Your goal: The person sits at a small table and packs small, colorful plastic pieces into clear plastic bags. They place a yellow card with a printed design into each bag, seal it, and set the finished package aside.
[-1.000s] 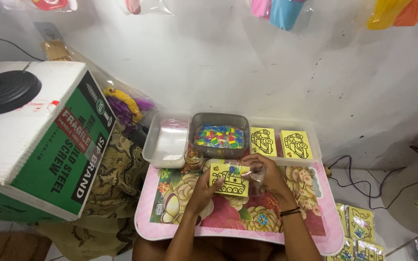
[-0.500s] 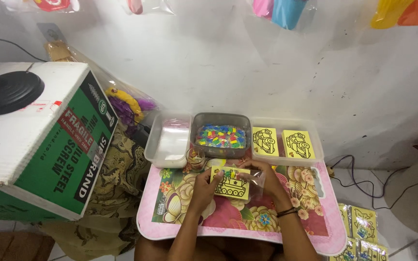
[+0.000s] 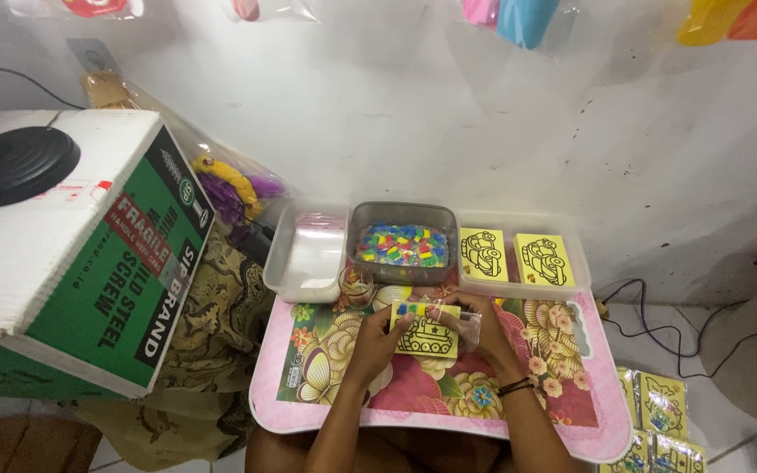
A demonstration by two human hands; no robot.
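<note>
Both hands grip the yellow tank card over the near floral tray: left hand closed on its edge, right hand pinching the clear sleeve. Keeping the card flat should ease sliding.

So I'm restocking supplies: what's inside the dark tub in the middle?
The dark tub holds small multicoloured packets heaped to near its rim; whatever lies beneath them is covered.
</note>
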